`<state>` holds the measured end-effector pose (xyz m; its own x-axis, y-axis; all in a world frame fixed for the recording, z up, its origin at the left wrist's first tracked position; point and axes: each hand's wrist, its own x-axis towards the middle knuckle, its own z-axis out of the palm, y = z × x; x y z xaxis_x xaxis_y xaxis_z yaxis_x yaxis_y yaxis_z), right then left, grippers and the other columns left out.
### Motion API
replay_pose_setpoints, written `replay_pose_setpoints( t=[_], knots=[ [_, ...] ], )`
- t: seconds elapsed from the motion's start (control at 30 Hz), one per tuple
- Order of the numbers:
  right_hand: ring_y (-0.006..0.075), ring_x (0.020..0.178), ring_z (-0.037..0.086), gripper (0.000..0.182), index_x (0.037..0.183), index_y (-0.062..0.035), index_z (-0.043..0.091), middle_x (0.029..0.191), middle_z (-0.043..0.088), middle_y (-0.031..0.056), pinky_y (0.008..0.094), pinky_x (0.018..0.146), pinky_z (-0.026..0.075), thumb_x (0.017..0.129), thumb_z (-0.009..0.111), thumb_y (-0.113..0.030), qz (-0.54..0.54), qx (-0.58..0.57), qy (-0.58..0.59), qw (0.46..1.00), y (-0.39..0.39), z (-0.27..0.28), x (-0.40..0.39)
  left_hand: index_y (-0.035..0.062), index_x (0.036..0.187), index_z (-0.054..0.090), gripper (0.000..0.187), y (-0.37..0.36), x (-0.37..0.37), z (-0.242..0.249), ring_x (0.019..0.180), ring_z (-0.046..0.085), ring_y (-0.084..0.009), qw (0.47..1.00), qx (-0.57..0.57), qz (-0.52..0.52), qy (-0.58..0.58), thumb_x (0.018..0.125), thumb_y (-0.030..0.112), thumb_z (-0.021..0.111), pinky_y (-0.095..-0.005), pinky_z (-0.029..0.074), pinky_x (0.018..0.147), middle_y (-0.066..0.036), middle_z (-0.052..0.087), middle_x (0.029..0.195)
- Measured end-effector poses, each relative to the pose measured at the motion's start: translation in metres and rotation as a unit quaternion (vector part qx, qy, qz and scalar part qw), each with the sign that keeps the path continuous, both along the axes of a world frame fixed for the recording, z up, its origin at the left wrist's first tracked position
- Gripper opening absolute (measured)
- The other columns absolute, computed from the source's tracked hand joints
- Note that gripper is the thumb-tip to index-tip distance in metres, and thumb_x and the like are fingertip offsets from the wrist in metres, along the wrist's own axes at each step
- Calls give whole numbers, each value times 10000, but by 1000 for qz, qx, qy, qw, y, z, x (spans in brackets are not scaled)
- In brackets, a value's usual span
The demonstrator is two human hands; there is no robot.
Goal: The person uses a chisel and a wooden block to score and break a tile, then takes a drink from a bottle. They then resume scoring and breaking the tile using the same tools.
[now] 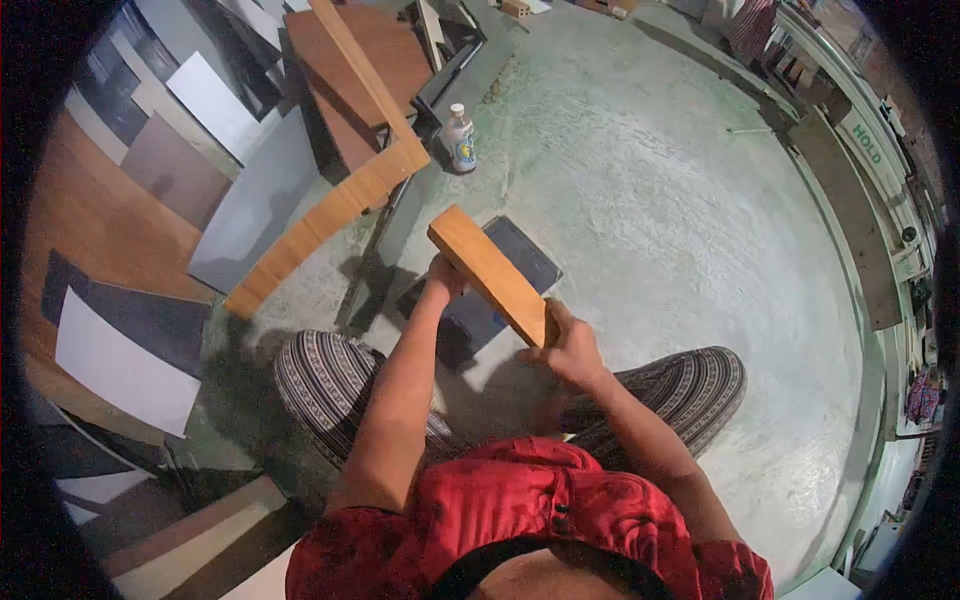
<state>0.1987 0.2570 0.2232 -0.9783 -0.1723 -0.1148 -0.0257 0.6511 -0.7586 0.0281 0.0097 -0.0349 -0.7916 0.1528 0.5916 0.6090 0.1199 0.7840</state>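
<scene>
A long orange-brown wooden block [490, 272] is held slantwise above the floor, in front of my crossed legs. My left hand [448, 276] grips its left side near the far end, with most of the fingers hidden beneath it. Around the near right end, my right hand [572, 350] is closed, thumb along the edge. Below the block lies a dark flat panel [525, 255], partly covered by the block and my arms; I cannot make out what it is.
A bottle with a white cap [461, 140] stands on the floor ahead. An angled wooden frame piece [330, 215] lies to the left, near leaning boards and a white sheet [130, 365]. Long planks [850, 210] line the right side.
</scene>
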Motion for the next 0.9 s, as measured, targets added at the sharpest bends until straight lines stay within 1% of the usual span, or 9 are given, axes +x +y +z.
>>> replay_pose_setpoints(
  t=[0.07,0.13,0.2,0.33,0.37,0.47,0.73,0.8,0.9],
  knots=[
    [339,938,600,804,1243,-9,425,1020,612,204,383,784,478,576,783,-278,-2,-35,12,999,-2,4,2,-18,1039,567,384,11,33,106,850,612,-233,942,-121,69,-305,893,326,480,-356,488,694,-131,638,950],
    [311,1008,586,814,1255,19,409,1075,593,216,361,837,451,573,766,-246,-26,-94,-2,995,-5,11,3,-25,935,596,364,6,25,80,803,610,-246,955,-159,67,-243,846,326,572,-356,463,684,-111,652,853],
    [332,1002,583,816,1257,-2,411,1071,590,225,370,829,452,568,777,-245,-33,-80,26,996,-3,13,2,-31,943,575,366,7,14,48,765,598,-243,932,99,45,-347,849,323,569,-364,453,660,-105,640,837],
    [361,942,590,885,1274,12,381,1023,599,229,402,779,485,575,776,-362,9,39,-33,999,5,-1,-2,-14,971,553,352,18,12,79,864,582,-237,665,513,28,-542,933,267,346,-409,452,714,-85,621,893],
    [369,939,587,893,1278,12,373,1012,599,234,410,775,484,578,772,-373,18,27,-25,999,8,-6,-1,-8,956,554,280,10,17,77,917,577,-233,860,69,75,-501,902,201,377,-399,464,779,-82,617,928],
    [382,935,583,881,1269,5,381,1008,598,237,428,779,476,580,771,-381,10,-1,-32,999,5,2,-1,-10,942,551,216,3,13,60,864,594,-223,974,-102,42,-199,819,166,528,-351,483,765,-89,624,885],
    [356,1008,569,849,1256,7,400,1087,573,236,376,839,456,568,772,-324,22,35,-100,994,9,4,-5,-20,990,555,288,13,28,98,891,598,-223,923,-191,66,-326,806,200,579,-348,490,746,-118,629,927],
    [354,1017,565,839,1249,6,408,1095,569,237,373,842,454,567,773,-321,17,1,-89,996,9,22,-1,-29,978,557,300,21,33,110,886,597,-219,839,257,51,-476,833,232,576,-347,489,740,-132,632,903],
    [356,1014,562,801,1222,-6,435,1094,570,230,379,837,454,566,774,-315,-4,-65,-15,998,6,12,2,-20,1033,548,297,10,29,90,891,595,-223,958,-51,32,-281,883,231,496,-351,493,750,-149,617,957]
  ],
)
